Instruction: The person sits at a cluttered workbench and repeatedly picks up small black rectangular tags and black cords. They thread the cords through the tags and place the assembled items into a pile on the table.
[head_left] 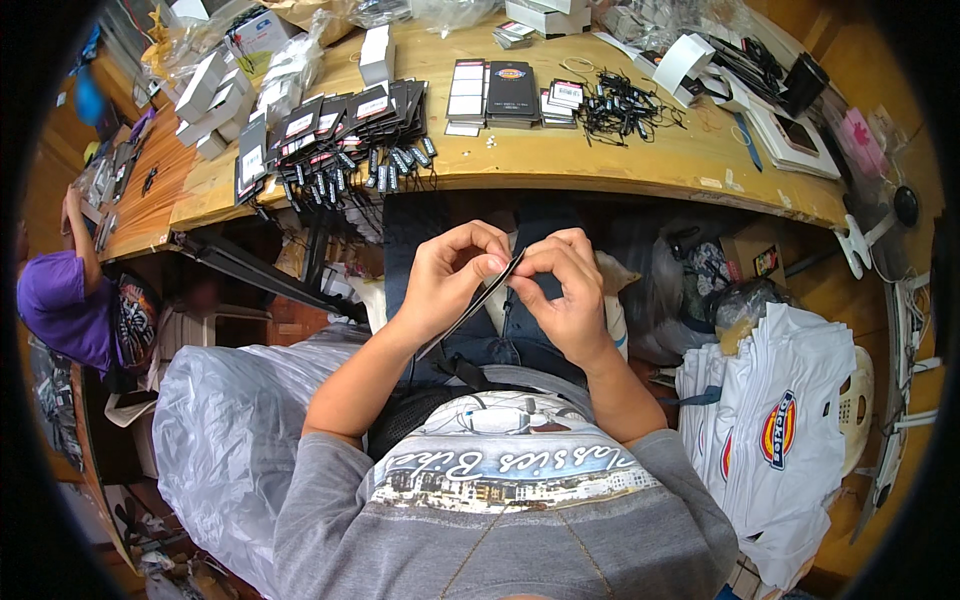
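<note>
Over my lap, my left hand [452, 275] and my right hand [563, 288] pinch a thin dark hang tag [478, 304] between them. It is seen almost edge-on, tilted, with its upper end at my fingertips. Whether a string passes through that end is too small to tell. On the table ahead lies a stack of black hang tags [511, 90] beside a row of white-labelled cards [467, 92]. To their right is a tangled pile of black tag strings [628, 108]. Overlapping tags with strings attached [350, 120] spread along the table's front left.
The wooden table [590, 160] bears small white boxes [212, 95] at left and a phone [797, 134] at right. Folded white shirts [770, 420] are stacked at my right. A large plastic bag [225, 440] bulges at my left. Another person in purple [60, 300] sits far left.
</note>
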